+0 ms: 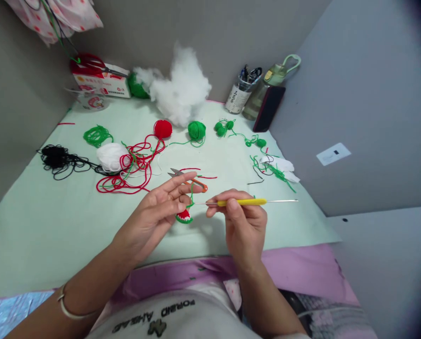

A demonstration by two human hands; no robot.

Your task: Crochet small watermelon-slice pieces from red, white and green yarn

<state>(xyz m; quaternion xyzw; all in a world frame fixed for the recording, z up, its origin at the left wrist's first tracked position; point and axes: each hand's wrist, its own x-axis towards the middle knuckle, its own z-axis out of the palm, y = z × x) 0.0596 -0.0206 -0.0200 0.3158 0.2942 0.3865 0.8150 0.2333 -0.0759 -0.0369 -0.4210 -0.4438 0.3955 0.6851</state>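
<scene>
My left hand (161, 207) pinches a small crocheted piece (184, 216), red with a white line and a green edge, between thumb and fingers. Green yarn (192, 192) runs up from the piece to my raised left fingers. My right hand (243, 221) grips a crochet hook (247, 202) by its yellow handle, pen-like, with metal ends on both sides. The hook's left end meets the green yarn beside the piece. Just beyond my left fingers lie orange-handled thread snips (199, 183), partly hidden by them.
Behind my hands are a red yarn ball (162, 128), a green yarn ball (196, 131), white yarn (111, 157), black yarn (55, 157) and white stuffing (182, 89). A pen cup (237, 98), bottle (256, 101) and phone (269, 109) stand back right. Yarn scraps (279, 169) lie right.
</scene>
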